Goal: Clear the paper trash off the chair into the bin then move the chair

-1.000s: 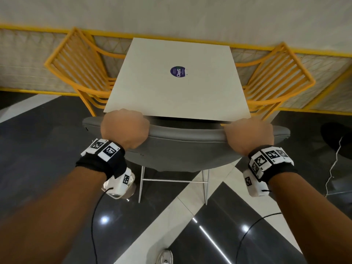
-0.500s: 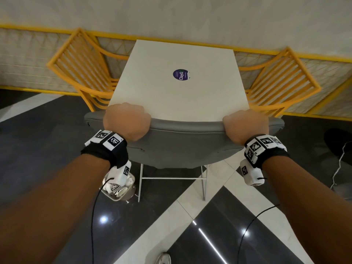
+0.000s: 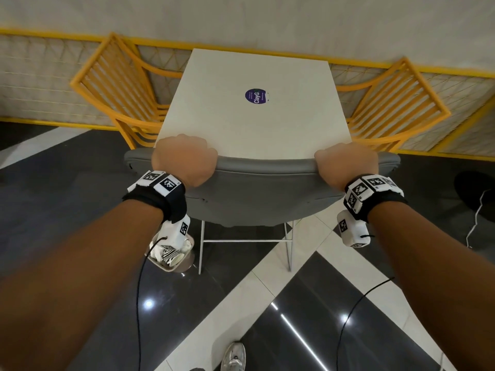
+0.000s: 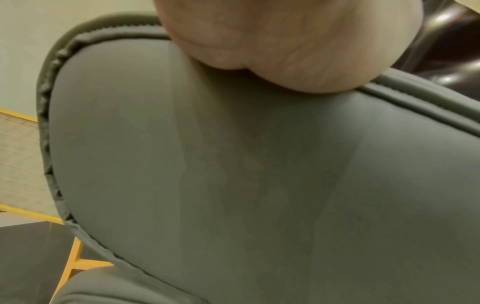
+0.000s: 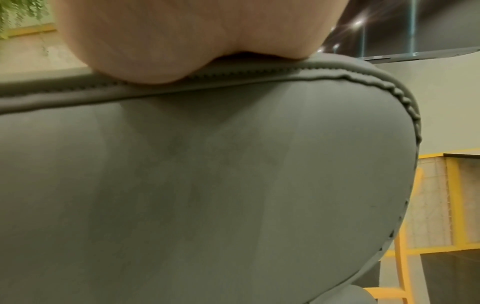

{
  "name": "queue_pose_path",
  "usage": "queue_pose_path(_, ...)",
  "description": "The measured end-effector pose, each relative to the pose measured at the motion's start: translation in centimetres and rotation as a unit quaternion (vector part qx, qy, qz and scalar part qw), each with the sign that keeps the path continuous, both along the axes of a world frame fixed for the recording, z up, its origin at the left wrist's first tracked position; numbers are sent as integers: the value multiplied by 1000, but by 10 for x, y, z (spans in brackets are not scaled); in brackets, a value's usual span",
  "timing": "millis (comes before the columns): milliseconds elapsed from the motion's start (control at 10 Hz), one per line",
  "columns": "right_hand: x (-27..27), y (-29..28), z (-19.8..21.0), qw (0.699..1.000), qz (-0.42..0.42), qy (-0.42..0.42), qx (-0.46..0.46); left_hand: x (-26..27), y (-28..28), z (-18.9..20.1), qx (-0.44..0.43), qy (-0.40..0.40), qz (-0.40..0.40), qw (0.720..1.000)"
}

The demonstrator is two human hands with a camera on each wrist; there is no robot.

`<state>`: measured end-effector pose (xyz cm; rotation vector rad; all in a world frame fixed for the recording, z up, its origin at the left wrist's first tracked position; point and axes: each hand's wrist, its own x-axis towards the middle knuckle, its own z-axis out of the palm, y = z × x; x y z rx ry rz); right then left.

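Note:
A grey padded chair [image 3: 262,194] with thin white legs stands against the near edge of a white square table [image 3: 254,121]; its backrest faces me. My left hand [image 3: 184,159] grips the top edge of the backrest near its left end, and my right hand [image 3: 345,166] grips it near the right end, fingers curled over the far side and hidden. Both wrist views show the grey backrest [image 4: 259,185] [image 5: 207,185] close up with the heel of the left hand [image 4: 298,41] or right hand [image 5: 182,37] pressed on its rim. The seat is hidden. A small bin [image 3: 171,259] with paper trash stands on the floor left of the chair.
Two yellow metal chairs [image 3: 117,89] [image 3: 393,103] flank the table against a low yellow-trimmed wall. The floor is glossy black with white diagonal bands. My shoe [image 3: 234,357] shows at the bottom edge. A white cable [image 3: 479,215] and a dark object lie at the right.
The chair has slid forward under the table; its backrest now meets the table's near edge. Both hands kept their grip and moved with it. The bin has come into view.

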<state>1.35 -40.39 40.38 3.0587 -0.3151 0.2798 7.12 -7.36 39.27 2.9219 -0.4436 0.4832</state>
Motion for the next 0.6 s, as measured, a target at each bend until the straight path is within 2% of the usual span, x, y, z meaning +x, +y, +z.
queue_pose_path(200, -16, 9, 2, 1000, 8, 10, -1, -16, 1, 1, -10, 6, 10, 1000)
queue_pose_path(300, -29, 15, -4, 998, 7, -22, 51, -28, 2, 2, -15, -5, -2, 1000)
queue_pose_path(400, -57, 25, -13, 980, 38, -100, 169, -47, 5, -1, -23, -14, -21, 999)
queue_pose_path(500, -111, 40, -29, 950, 76, -133, 272, -84, 18, -21, -52, -9, -27, 998)
queue_pose_path(600, -184, 58, -65, 932, 54, 100, 345, -148, 36, -55, -136, 58, -12, 989)
